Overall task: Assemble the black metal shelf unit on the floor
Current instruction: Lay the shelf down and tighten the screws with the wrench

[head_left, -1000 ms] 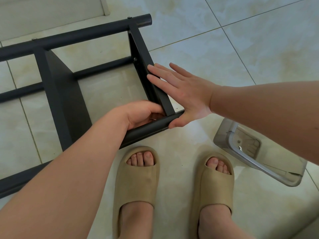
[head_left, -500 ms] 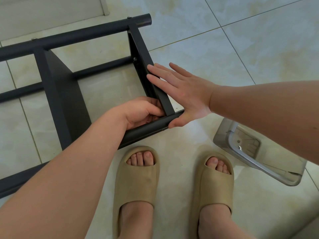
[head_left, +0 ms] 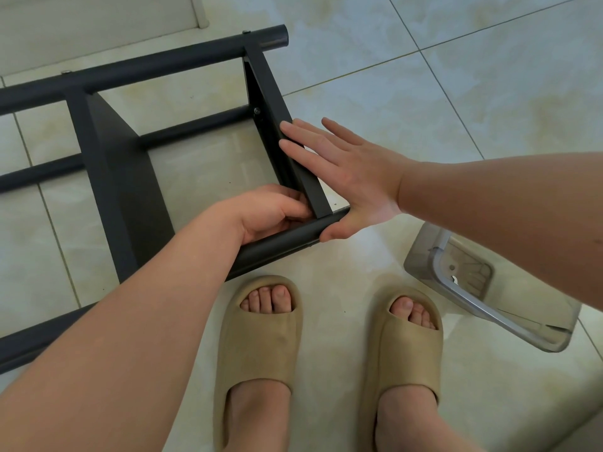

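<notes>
The left hand (head_left: 270,213) curls into the inner corner, its pinch hidden, and the right hand (head_left: 346,177) presses flat on the end panel (head_left: 266,89) between them, steadying the stiff, probably weighty black shelf unit (head_left: 130,190) on the floor beyond, best gripped by its tubes; only the left fingers have tucked further in.

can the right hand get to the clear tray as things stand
Probably yes: the tray lies uncovered on open floor beside the right slipper. The right hand is open, but it would first have to leave the panel it presses.
</notes>
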`<state>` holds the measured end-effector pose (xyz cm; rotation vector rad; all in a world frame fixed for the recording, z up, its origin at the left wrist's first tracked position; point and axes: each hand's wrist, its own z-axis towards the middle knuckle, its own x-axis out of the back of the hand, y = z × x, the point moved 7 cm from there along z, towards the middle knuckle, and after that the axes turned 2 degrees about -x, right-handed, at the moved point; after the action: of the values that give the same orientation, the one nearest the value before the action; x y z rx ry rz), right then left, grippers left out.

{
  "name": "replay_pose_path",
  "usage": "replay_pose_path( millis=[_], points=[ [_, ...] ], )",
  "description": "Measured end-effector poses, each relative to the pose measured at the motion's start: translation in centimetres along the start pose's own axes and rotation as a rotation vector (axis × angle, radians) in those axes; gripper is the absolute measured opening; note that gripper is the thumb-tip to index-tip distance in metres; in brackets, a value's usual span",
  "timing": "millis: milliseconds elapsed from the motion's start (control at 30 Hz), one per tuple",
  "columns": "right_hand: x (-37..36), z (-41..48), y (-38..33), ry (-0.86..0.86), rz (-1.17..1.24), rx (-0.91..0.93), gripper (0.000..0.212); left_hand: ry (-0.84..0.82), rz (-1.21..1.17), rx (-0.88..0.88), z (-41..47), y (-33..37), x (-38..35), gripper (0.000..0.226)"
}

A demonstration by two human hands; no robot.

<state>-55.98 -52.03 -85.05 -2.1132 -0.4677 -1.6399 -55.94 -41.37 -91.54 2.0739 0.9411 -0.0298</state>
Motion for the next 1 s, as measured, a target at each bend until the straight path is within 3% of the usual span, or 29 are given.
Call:
replay_pose_path(
  millis=[500, 667, 1000],
  points=[
    [0.01, -0.03, 0.01, 0.009, -0.002, 0.004, 0.128, -0.021, -0.061, 0.007, -0.06, 0.13, -0.27, 0.023],
    [-0.09, -0.01, 0.03, 0.007, 0.000, 0.002, 0.129, 0.022, 0.103, 0.003, 0.00, -0.05, 0.14, 0.016],
    [-0.16, -0.01, 0.06, 0.004, -0.001, 0.003, 0.129, 0.018, -0.024, -0.017, 0.19, -0.06, 0.28, 0.019]
  ],
)
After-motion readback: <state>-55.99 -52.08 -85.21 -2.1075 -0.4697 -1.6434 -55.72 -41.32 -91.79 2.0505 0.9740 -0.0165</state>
